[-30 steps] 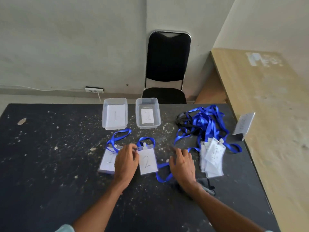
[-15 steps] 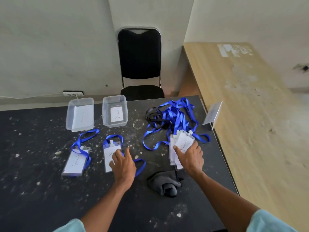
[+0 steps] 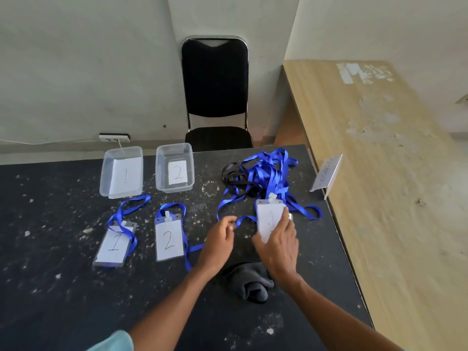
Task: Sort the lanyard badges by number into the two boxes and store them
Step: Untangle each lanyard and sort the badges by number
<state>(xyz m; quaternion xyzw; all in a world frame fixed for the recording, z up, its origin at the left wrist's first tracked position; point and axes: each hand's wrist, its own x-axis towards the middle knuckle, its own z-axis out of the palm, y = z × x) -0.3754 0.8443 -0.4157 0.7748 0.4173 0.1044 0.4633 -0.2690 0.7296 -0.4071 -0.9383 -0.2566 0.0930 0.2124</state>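
On the black, speckled surface [image 3: 63, 287], the right hand [image 3: 279, 245] grips a third badge [image 3: 269, 219] at its lower end, thumb on the left edge and fingers [image 3: 287, 219] curled over the right edge. Its card shows a faint 1, and whether more badges lie beneath it cannot be told. The left hand [image 3: 218, 240] is just beside it, fingers curled narrow and pinching a loop of blue strap [image 3: 241, 219] that runs toward that badge. Behind both hands the other straps lie in a blue and black tangle [image 3: 263, 171] at the far right of the surface. To the left, badge 1 [image 3: 114, 245] and badge 2 [image 3: 169, 238] lie flat, face up and side by side, each with its blue lanyard attached. Beyond them, at the far edge, stand two clear boxes: box 1 [image 3: 121, 171] behind badge 1 and box 2 [image 3: 174, 167] behind badge 2, each with a numbered paper inside. A grey cloth [image 3: 249, 286] lies crumpled near the right wrist. A small sign [image 3: 326, 174] stands at the right edge, next to a wooden table [image 3: 379, 173]. A black chair [image 3: 215, 92] stands against the wall behind the boxes.
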